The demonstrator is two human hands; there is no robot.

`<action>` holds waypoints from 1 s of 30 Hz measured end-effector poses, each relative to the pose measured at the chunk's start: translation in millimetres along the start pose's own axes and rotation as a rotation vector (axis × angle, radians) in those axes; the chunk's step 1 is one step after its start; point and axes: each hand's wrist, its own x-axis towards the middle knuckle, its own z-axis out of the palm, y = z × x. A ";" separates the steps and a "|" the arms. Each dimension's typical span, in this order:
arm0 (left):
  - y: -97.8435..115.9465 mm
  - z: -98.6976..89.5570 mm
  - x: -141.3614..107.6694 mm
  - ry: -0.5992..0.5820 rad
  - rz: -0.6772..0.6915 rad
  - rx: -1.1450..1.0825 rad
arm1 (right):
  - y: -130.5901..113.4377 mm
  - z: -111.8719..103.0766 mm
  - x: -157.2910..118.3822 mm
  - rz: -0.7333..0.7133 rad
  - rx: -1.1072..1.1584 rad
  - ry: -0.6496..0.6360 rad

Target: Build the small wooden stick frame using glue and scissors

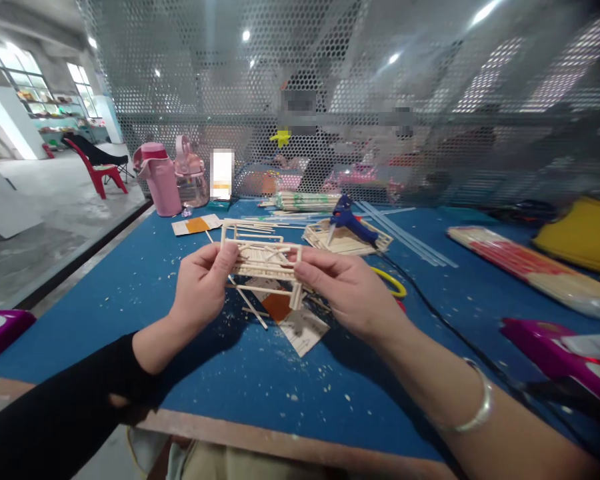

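Note:
Between both hands, above the blue table, I hold a small frame of pale wooden sticks [265, 269] that looks like a miniature bench or bed. My left hand [203, 280] pinches its left end, thumb on the near side. At the right end my right hand [347, 287] grips it between thumb and fingers. Below the frame lie loose sticks [254, 308] and a white and orange card [304, 331]. A blue glue gun [353, 223] rests behind on a flat stick-built piece [320, 241].
A pink flask [161, 180], a pink bottle [191, 177] and a lit phone [223, 175] stand at the back left. Bagged sticks [530, 267] lie right, near a purple object [555, 353]. The gun's black cord [430, 307] crosses the right side. Perforated metal mesh [180, 80] rises behind.

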 end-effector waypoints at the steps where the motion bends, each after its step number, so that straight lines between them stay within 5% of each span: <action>1: 0.2 0.0 0.0 -0.005 0.002 -0.003 | 0.1 2.5 -0.2 0.007 0.013 0.018; 5: 1.1 -0.4 0.2 -0.036 0.020 0.034 | 0.3 5.0 -0.9 0.031 0.008 0.191; 11: 1.0 4.1 -3.4 -0.033 0.018 0.058 | -4.7 0.4 -4.1 -0.233 -0.296 0.374; 15: 1.3 6.9 -3.2 -0.026 -0.003 0.035 | -5.3 -4.2 -3.3 -0.134 -0.303 0.442; 17: 1.6 6.9 -2.4 0.001 -0.014 0.024 | -4.5 -6.0 -2.0 -0.093 -0.261 0.401; 22: 1.7 7.6 -0.3 -0.031 0.013 0.026 | 3.7 -2.8 -0.1 -0.010 -0.072 -0.014; 25: -1.3 5.1 9.1 0.030 -0.049 -0.152 | 8.5 -0.3 1.0 0.058 -0.046 -0.013; 30: -7.5 -16.3 37.0 0.332 -0.036 -0.252 | 6.9 0.0 2.2 0.047 -0.005 0.055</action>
